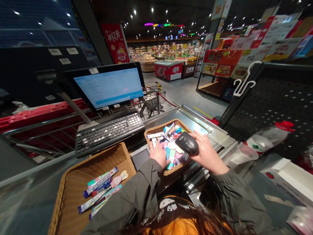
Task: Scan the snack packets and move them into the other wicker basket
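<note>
Holding a rounded black plastic barcode scanner (187,143) just above a woven wicker basket (158,126) of small packets (170,158), the right hand (207,153) keeps its grip clamped around it, wrist bent, while the left hand (156,155) rests open on the packets, grip apart.

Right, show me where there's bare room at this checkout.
Bare wicker shows in the near basket, around its snacks. Bare steel lies past the far basket, toward the pegboard. The far basket is crowded: packets fill it, with the left hand in them and the right hand holding a scanner above.
</note>
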### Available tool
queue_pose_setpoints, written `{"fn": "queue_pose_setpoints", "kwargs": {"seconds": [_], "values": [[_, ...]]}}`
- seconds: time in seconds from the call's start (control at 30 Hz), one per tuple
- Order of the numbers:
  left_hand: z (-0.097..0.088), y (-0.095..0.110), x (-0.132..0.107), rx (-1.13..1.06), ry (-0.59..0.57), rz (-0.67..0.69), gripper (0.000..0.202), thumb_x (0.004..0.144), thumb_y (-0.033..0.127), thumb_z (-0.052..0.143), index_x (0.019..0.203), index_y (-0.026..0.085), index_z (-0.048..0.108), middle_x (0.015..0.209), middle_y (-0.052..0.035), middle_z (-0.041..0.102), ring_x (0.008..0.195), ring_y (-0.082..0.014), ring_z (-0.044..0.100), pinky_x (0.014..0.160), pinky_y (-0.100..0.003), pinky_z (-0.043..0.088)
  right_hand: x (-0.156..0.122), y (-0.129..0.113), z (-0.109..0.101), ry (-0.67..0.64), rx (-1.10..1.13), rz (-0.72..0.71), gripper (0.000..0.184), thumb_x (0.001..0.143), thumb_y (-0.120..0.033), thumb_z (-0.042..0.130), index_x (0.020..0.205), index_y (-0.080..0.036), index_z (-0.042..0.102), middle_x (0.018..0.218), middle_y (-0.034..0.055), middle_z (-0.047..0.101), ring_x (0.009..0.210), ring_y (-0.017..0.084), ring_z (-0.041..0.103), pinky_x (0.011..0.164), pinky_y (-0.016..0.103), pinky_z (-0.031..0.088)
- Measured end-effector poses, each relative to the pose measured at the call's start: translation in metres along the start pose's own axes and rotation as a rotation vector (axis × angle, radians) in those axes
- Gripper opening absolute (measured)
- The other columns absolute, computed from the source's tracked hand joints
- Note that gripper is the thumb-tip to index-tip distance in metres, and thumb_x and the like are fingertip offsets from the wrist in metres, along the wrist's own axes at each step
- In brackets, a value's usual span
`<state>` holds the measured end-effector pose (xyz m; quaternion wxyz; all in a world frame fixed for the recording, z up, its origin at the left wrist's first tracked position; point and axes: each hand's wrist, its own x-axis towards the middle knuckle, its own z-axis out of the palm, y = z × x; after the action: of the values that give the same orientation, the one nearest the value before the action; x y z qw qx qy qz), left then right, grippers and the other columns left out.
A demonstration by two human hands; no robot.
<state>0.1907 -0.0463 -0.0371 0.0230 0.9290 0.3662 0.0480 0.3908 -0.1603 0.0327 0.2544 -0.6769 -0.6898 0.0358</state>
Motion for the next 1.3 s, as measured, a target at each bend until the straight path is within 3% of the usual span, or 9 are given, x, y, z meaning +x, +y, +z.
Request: {"fn": "queue_pose_setpoints", "kwargs": {"seconds": [0.17, 0.33, 0.57, 0.8, 1.3], "values": [[0.004, -0.011, 0.000, -0.021, -0.030, -0.006, 0.021, 0.068, 0.033, 0.070, 0.082, 0.017, 0.072, 0.128, -0.0156, 0.063, 0.136, -0.0409, 0.038, 0.112, -0.071, 0.016, 0.000, -0.002, 0.002, 0.010, 0.003, -0.015, 0.056, 0.073, -0.024, 0.062, 0.128, -0.022, 0.054, 0.136, 0.0157, 0.055, 0.139, 0.042, 0.035, 0.111, 0.070, 0.019], [-0.001, -0.021, -0.005, -0.104, 0.122, 0.001, 0.012, 0.074, 0.027, 0.064, 0.082, 0.021, 0.070, 0.135, -0.0092, 0.060, 0.137, -0.0364, 0.039, 0.111, -0.071, 0.016, 0.000, -0.004, 0.006, 0.020, 0.011, -0.034, 0.054, 0.073, -0.025, 0.063, 0.126, -0.022, 0.055, 0.136, 0.0155, 0.056, 0.139, 0.042, 0.035, 0.111, 0.071, 0.021], [-0.048, -0.042, -0.024, -0.064, 0.437, 0.022, 0.013, 0.083, 0.028, 0.060, 0.091, 0.023, 0.068, 0.145, -0.0063, 0.052, 0.144, -0.0315, 0.031, 0.116, -0.066, 0.008, 0.002, -0.017, 0.005, 0.012, 0.006, -0.087, 0.055, 0.075, -0.029, 0.062, 0.128, -0.019, 0.054, 0.138, 0.0158, 0.054, 0.140, 0.041, 0.035, 0.110, 0.071, 0.022], [-0.080, -0.073, -0.056, -0.056, 0.580, -0.063, 0.012, 0.086, 0.028, 0.058, 0.091, 0.025, 0.068, 0.144, -0.0060, 0.053, 0.144, -0.0288, 0.031, 0.117, -0.063, 0.008, 0.011, -0.058, 0.009, -0.013, 0.027, -0.304, 0.054, 0.078, -0.025, 0.060, 0.131, -0.021, 0.053, 0.140, 0.0144, 0.053, 0.142, 0.037, 0.033, 0.114, 0.068, 0.020], [-0.096, -0.119, -0.149, 0.004, 0.620, -0.256, 0.014, 0.088, 0.032, 0.058, 0.093, 0.028, 0.071, 0.146, -0.0043, 0.050, 0.144, -0.0280, 0.030, 0.117, -0.061, 0.006, 0.031, -0.136, 0.038, -0.134, 0.039, -0.561, 0.051, 0.078, -0.021, 0.056, 0.128, -0.016, 0.055, 0.143, 0.0167, 0.050, 0.144, 0.037, 0.028, 0.116, 0.068, 0.017]]}}
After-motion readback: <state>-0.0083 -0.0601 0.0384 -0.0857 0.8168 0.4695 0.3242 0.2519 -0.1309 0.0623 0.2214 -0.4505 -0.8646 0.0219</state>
